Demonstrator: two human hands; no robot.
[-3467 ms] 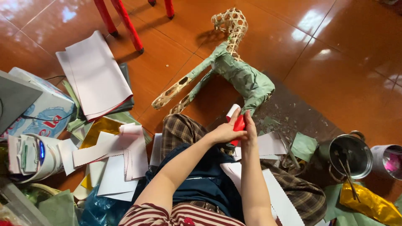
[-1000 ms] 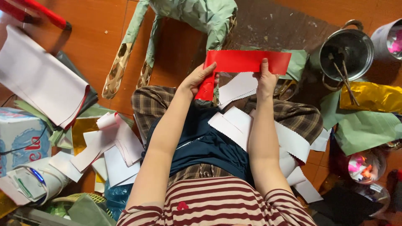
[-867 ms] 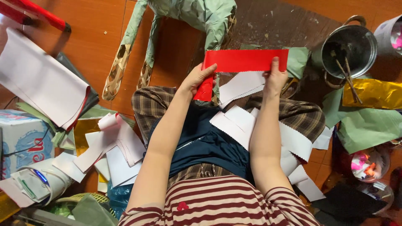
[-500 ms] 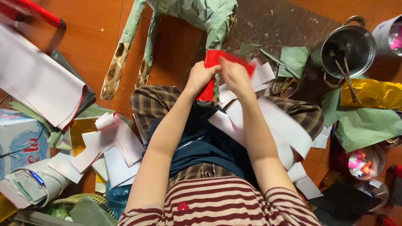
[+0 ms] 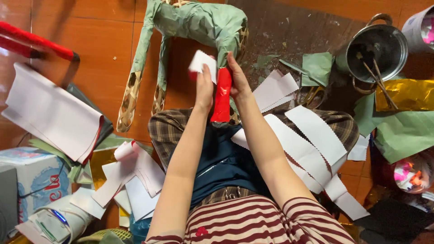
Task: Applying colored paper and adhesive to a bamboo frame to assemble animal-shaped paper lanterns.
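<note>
Both hands are closed on a red paper strip (image 5: 222, 96) above the lap, at twelve o'clock from the striped shirt. The left hand (image 5: 204, 88) pinches the strip's upper end, where the white underside (image 5: 202, 61) curls over; the right hand (image 5: 238, 81) grips the folded red length, which hangs down toward the knees. The hands sit close together, nearly touching. Just beyond them, at twelve o'clock, lies a woven frame covered in green paper (image 5: 199, 22) on the orange floor (image 5: 99, 40). White scalloped strips (image 5: 312, 135) spread at three o'clock, and a metal pot (image 5: 377, 47) with sticks stands at two o'clock. To fold well, I judge the edges should be kept aligned and the crease pressed firmly without tearing the thin paper.
</note>
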